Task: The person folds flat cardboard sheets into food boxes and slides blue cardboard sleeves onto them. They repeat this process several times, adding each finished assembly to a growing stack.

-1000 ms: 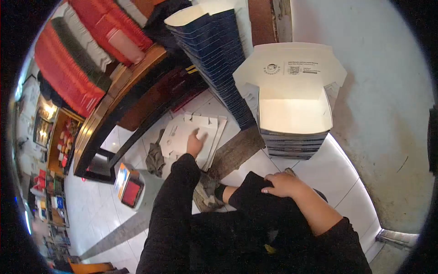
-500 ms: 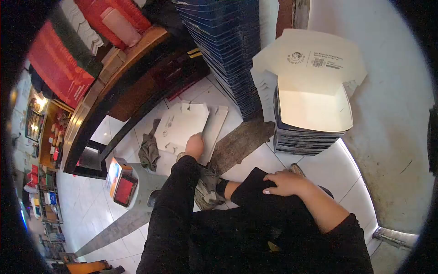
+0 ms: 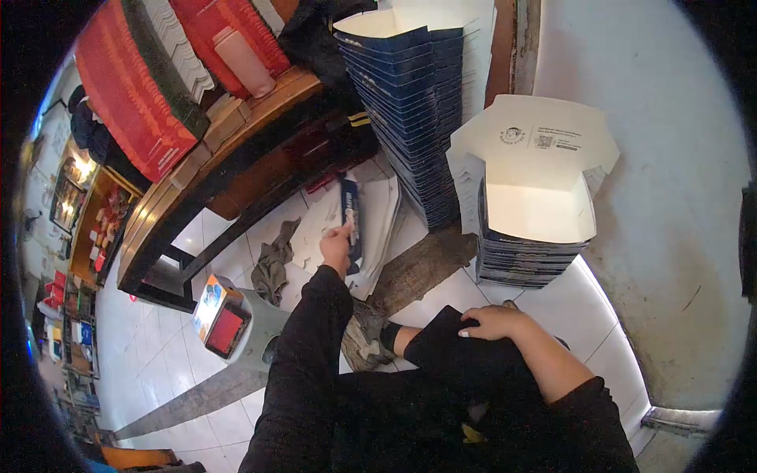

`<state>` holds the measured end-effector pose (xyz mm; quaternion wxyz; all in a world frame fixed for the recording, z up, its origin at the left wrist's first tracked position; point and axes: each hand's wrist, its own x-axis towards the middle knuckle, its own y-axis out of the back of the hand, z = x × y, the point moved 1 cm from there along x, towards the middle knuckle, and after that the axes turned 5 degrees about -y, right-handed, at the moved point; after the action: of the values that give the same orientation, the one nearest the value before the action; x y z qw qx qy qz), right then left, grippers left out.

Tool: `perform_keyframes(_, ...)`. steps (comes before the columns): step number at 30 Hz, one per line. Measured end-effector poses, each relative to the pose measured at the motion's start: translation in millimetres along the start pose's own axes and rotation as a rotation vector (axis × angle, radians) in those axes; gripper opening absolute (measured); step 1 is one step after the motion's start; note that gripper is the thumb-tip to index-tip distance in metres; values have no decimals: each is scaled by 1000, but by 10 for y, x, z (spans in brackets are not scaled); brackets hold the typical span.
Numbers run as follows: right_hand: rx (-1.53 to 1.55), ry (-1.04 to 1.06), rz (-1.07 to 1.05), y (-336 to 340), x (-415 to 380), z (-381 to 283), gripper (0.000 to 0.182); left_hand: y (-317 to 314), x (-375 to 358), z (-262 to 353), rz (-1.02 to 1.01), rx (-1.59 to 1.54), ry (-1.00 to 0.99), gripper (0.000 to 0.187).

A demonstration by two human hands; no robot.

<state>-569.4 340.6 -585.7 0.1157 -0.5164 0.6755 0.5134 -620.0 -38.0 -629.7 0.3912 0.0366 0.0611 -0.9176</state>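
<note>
Flat white cardboard sheets (image 3: 380,230) lie in a loose pile on the tiled floor. At the pile, my left hand (image 3: 336,246) is closed on one sheet, whose dark blue printed side (image 3: 351,217) now shows as it tilts up. My right hand (image 3: 495,322) rests on my black-clad knee, fingers apart, holding nothing. In front of that knee stands a short stack of nested dark blue boxes (image 3: 520,260); the top box (image 3: 540,206) has a cream inside and a raised printed lid.
A tall stack of nested blue boxes (image 3: 418,118) rises behind the pile. A grey cloth (image 3: 274,264) lies left of the sheets. Nearer me is a grey stool (image 3: 260,327) bearing a phone and a small box. A wooden counter (image 3: 229,158) curves at left; a wall (image 3: 662,197) bounds the right.
My left hand has lifted the edge of a sheet, turning its blue side into view. The camera view has shifted, showing more of the tall stack. My right hand stays on the knee.
</note>
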Motion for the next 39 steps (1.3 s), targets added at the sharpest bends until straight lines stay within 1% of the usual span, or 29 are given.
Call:
perform_keyframes(2,-26,-27,4,49,-35,-18,63,-70,-174,396,66,128,-67,14)
perform_keyframes(4,-57,-46,12,68,0,5,63,-60,-283,721,61,133,-514,16)
perform_keyframes(5,33,13,33,54,91,74,61,5,-288,780,99,279,-631,19)
perform_keyframes(6,122,74,55,54,114,82,60,48,-483,948,108,273,-646,19)
perform_keyframes(7,109,83,69,52,44,-7,60,62,-870,1214,101,520,-924,24)
perform_keyframes(8,298,202,359,62,-68,-159,56,66,-1269,1406,98,773,-1197,30)
perform_keyframes(9,485,326,650,77,-205,-328,53,58,-1634,1463,32,778,-1206,35)
perform_keyframes(10,739,457,768,70,-417,-614,50,71,-1977,1410,-35,780,-1215,40)
perform_keyframes(11,999,588,876,56,-627,-928,46,133,-2256,1261,-107,930,-1251,45)
perform_keyframes(12,991,589,888,27,-736,-1198,46,108,-2659,1302,-203,851,-1247,47)
perform_keyframes(14,1137,827,1272,-48,-968,-1523,43,173,-3106,1012,-390,730,-1190,39)
perform_keyframes(15,932,787,1239,-63,-1088,-1514,42,195,-3305,995,-441,685,-1157,36)
perform_keyframes(16,733,740,1197,-83,-1183,-1496,41,253,-3419,1006,-552,620,-1043,45)
perform_keyframes(18,680,699,1226,-161,-1308,-1492,42,242,-3588,1002,-550,-67,-600,47)
perform_keyframes(20,175,1011,1037,-187,-1447,-1415,49,409,-3582,1227,-368,-807,-100,43)
perform_keyframes(21,21,1078,917,-149,-1624,-1416,49,568,-3502,1341,-388,-803,71,37)
perform_keyframes(22,21,1065,914,-188,-1678,-1378,49,694,-3444,1425,-403,-795,245,31)
perform_keyframes(23,221,1120,851,-219,-1714,-1331,46,683,-3429,1495,-427,-622,157,30)
perform_keyframes(24,421,1171,784,-239,-1732,-1289,44,596,-3485,1545,-429,-626,164,30)
perform_keyframes(25,975,1143,640,-347,-1716,-1243,43,490,-3575,1606,-410,-651,56,30)
perform_keyframes(26,1519,1160,625,-435,-1657,-1336,40,424,-3661,1654,-383,-671,-53,31)
perform_keyframes(27,1417,1075,814,-458,-1649,-1316,38,412,-3732,1664,-356,-673,22,33)
perform_keyframes(28,1307,983,987,-441,-1695,-1333,35,376,-3773,1653,-387,-619,-51,30)
perform_keyframes(30,294,961,1206,-295,-2010,-1163,32,296,-3860,1678,-469,-697,-116,28)
perform_keyframes(31,151,990,1110,-200,-2077,-1073,33,302,-3856,1667,-451,-696,-114,28)
perform_keyframes(33,114,1110,1069,-55,-2179,-925,35,305,-3875,1613,-573,-724,-21,26)
perform_keyframes(35,52,1145,1062,-62,-2233,-902,32,208,-3945,1559,-569,-707,-12,25)
perform_keyframes(38,97,950,1424,-416,-2037,-1028,20,32,-4096,1382,-607,-669,26,20)
perform_keyframes(39,120,910,1443,-499,-2011,-1053,18,37,-4103,1236,-644,-684,34,23)
